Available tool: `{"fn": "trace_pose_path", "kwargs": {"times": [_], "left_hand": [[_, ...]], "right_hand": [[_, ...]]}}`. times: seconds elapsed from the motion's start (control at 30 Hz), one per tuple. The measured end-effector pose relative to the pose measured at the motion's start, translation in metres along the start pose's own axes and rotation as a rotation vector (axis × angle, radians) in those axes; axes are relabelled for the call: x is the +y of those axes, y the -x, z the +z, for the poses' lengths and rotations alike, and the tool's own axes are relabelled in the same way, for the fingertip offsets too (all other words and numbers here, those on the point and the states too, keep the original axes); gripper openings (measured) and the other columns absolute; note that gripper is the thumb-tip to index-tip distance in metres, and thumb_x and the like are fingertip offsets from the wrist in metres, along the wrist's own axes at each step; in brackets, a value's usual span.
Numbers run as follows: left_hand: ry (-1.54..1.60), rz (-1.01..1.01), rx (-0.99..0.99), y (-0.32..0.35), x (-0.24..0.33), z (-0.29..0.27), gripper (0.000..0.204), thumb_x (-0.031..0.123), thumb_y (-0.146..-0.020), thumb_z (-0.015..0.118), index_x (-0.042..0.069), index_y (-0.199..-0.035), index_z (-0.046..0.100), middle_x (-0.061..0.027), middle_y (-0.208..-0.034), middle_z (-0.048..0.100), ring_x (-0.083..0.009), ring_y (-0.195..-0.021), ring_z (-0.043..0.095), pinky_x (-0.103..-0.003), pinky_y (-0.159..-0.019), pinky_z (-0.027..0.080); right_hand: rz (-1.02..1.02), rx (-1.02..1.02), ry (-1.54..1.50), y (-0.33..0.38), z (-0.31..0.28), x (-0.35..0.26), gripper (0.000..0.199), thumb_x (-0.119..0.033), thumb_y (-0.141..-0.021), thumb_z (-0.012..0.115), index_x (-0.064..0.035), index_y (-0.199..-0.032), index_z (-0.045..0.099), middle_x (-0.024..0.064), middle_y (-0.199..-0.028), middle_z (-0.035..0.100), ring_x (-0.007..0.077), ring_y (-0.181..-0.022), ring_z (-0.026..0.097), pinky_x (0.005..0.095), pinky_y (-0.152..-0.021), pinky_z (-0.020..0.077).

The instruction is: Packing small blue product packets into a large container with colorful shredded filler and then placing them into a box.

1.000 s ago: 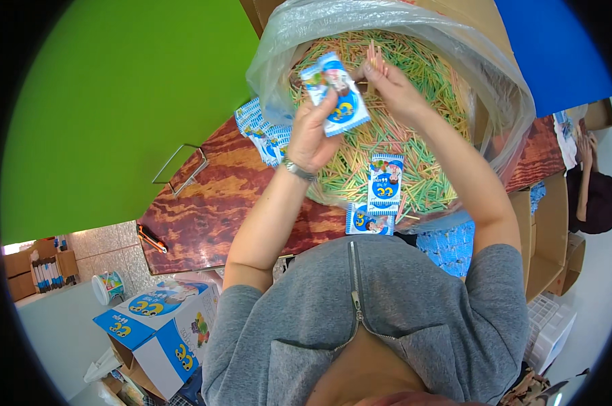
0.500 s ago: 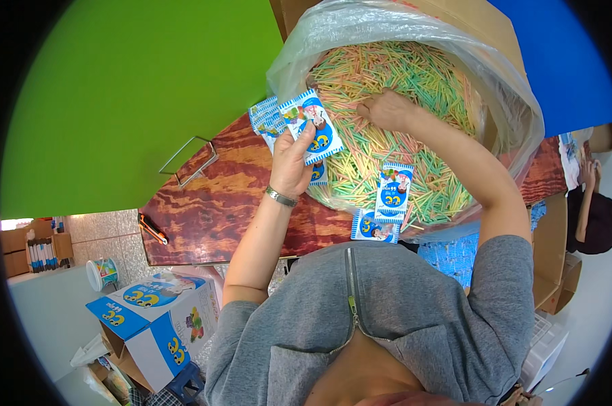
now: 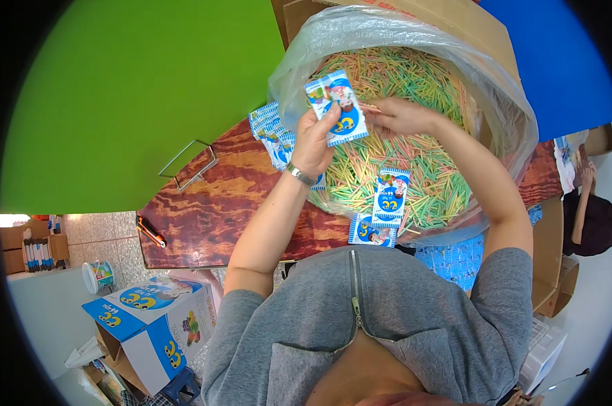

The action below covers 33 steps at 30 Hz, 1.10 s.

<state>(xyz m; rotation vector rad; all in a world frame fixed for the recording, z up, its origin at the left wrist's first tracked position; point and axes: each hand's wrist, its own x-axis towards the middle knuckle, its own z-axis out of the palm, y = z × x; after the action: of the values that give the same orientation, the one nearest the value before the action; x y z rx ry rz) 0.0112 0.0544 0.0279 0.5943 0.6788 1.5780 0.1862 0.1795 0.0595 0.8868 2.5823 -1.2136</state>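
My left hand (image 3: pixel 314 142) is closed on a blue-and-white snack packet (image 3: pixel 348 120), thumb across its front. Close against the packet's right edge, my right hand (image 3: pixel 402 116) pinches what look like a few pinkish sticks; its fingertips are partly hidden. Both hands are over a large clear plastic bag (image 3: pixel 319 34), opened wide and full of thin pink, yellow and green candy sticks (image 3: pixel 441 172). One more packet (image 3: pixel 391 193) lies on the sticks near the front, overlapping another packet (image 3: pixel 370 233) at the bag's edge. Several packets (image 3: pixel 269 128) are piled left of the bag.
A cardboard box (image 3: pixel 502 40) stands around the bag on the reddish wood-patterned table (image 3: pixel 211 223). An orange-and-black cutter (image 3: pixel 150 231) and a metal wire handle (image 3: pixel 191 164) are at left. Below stands a printed carton (image 3: pixel 150 325). Another person (image 3: pixel 587 203) is at far right.
My left hand has moved right and up with the packet. My right hand has lifted from among the sticks to the packet's edge, apparently with a few sticks.
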Motion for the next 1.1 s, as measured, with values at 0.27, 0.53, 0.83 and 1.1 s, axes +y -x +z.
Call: {"fn": "trace_pose_path", "kwargs": {"times": [0.27, 0.53, 0.83, 1.1], "left_hand": [[-0.005, -0.029, -0.068, -0.021, -0.021, 0.029, 0.021, 0.020, -0.096, 0.058, 0.003, -0.108, 0.062, -0.0063, -0.099, 0.068, -0.0150, -0.084, 0.067, -0.031, -0.075, 0.055], [0.151, -0.056, -0.003, 0.019, -0.019, 0.028, 0.024, 0.015, -0.097, 0.054, 0.004, -0.119, 0.056, -0.0047, -0.113, 0.065, -0.0156, -0.098, 0.065, -0.034, -0.082, 0.055], [0.036, -0.068, -0.059, 0.023, -0.016, 0.026, 0.025, 0.015, -0.096, 0.057, 0.005, -0.119, 0.058, -0.0030, -0.107, 0.066, -0.0123, -0.094, 0.065, -0.030, -0.079, 0.055], [-0.860, 0.499, -0.117, 0.034, -0.001, 0.007, 0.030, 0.014, -0.090, 0.063, -0.001, -0.116, 0.062, -0.0179, -0.140, 0.045, -0.0263, -0.129, 0.045, -0.039, -0.105, 0.037]], "right_hand": [[0.124, 0.024, -0.560, 0.003, 0.024, 0.025, 0.017, -0.016, -0.094, 0.052, -0.0071, -0.108, 0.057, 0.0014, -0.078, 0.060, 0.0107, -0.066, 0.057, 0.0272, -0.060, 0.0472], [-0.260, 0.498, -0.824, 0.013, 0.032, -0.002, 0.034, -0.038, -0.101, 0.048, -0.0060, -0.103, 0.059, -0.0004, -0.091, 0.059, 0.0083, -0.085, 0.053, 0.0264, -0.079, 0.0431], [-0.355, 0.627, -0.757, 0.018, 0.045, -0.011, 0.032, -0.033, -0.103, 0.044, -0.0040, -0.109, 0.054, 0.0005, -0.090, 0.060, 0.0076, -0.080, 0.057, 0.0255, -0.074, 0.0482], [-0.250, 0.334, -0.432, 0.052, 0.002, -0.039, 0.031, -0.029, -0.103, 0.043, -0.0040, -0.119, 0.050, 0.0032, -0.092, 0.060, 0.0095, -0.077, 0.061, 0.0235, -0.061, 0.0508]]}}
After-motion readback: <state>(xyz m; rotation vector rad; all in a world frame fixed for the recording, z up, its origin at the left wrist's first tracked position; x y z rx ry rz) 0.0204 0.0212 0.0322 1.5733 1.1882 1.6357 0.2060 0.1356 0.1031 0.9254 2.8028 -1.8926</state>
